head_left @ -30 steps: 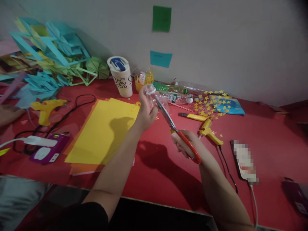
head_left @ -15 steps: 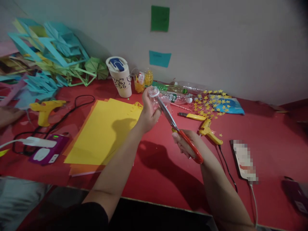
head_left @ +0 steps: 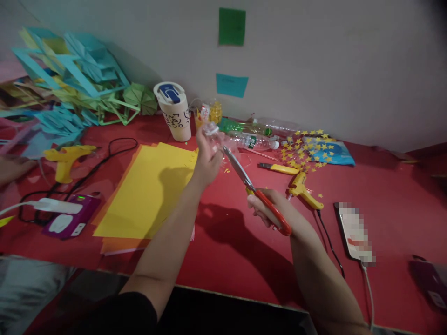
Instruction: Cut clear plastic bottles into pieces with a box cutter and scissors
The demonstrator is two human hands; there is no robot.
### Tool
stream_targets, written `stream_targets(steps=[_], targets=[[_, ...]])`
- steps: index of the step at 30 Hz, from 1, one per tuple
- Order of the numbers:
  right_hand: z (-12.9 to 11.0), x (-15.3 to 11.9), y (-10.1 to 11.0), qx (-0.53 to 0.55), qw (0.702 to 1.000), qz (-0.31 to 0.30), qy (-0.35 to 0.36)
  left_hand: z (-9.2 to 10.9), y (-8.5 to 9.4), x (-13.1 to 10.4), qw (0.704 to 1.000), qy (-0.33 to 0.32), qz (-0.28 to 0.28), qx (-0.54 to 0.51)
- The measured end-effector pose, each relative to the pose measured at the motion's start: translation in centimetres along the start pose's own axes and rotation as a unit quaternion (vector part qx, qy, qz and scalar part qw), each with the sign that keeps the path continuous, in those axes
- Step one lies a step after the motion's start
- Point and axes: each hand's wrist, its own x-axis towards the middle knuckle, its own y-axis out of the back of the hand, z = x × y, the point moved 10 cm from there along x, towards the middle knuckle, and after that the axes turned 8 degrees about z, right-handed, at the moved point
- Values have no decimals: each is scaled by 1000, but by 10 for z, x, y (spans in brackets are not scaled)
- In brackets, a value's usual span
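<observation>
My left hand (head_left: 208,160) is closed around a clear plastic bottle piece (head_left: 212,130) with a narrow neck, held above the table just right of the yellow paper sheets (head_left: 139,186). In my right hand (head_left: 267,207) are red-handled scissors (head_left: 270,209), their blades aimed up and left. The blade tips are close to the bottle piece; whether they touch it I cannot tell. Past my hands lie a clear bottle with a green label (head_left: 253,141) and a green bottle (head_left: 240,126).
A white tumbler (head_left: 174,114) stands behind the paper. Right of centre are a yellow cutter (head_left: 279,169), a glue gun (head_left: 303,191), yellow stars (head_left: 303,151) and a phone (head_left: 352,230). Folded paper (head_left: 80,65) and another glue gun (head_left: 64,160) are left, near another person's hand (head_left: 14,170).
My left hand has moved a little left and down with the bottle piece, which has tilted. The scissors have shifted slightly left and down.
</observation>
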Motion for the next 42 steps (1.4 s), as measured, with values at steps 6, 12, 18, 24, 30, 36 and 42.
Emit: stream_targets(steps=[6, 12, 18, 24, 30, 36, 42], targets=[[3, 1, 11, -24, 999, 22, -7, -4, 20, 8, 992, 81, 22, -92], [1, 1, 31, -104, 993, 23, 53, -8, 22, 6, 979, 144, 26, -144], [8, 3, 41, -190, 980, 31, 56, -15, 29, 7, 975, 160, 61, -139], [10, 4, 37, -193, 980, 19, 36, -13, 28, 7, 974, 155, 65, -152], [14, 8, 29, -177, 983, 13, 43, -13, 25, 6, 970, 169, 67, -159], [6, 4, 18, -107, 993, -18, 40, -8, 22, 5, 964, 195, 90, -155], [-1, 0, 10, -81, 996, -39, 26, -6, 17, 4, 961, 199, 87, -173]])
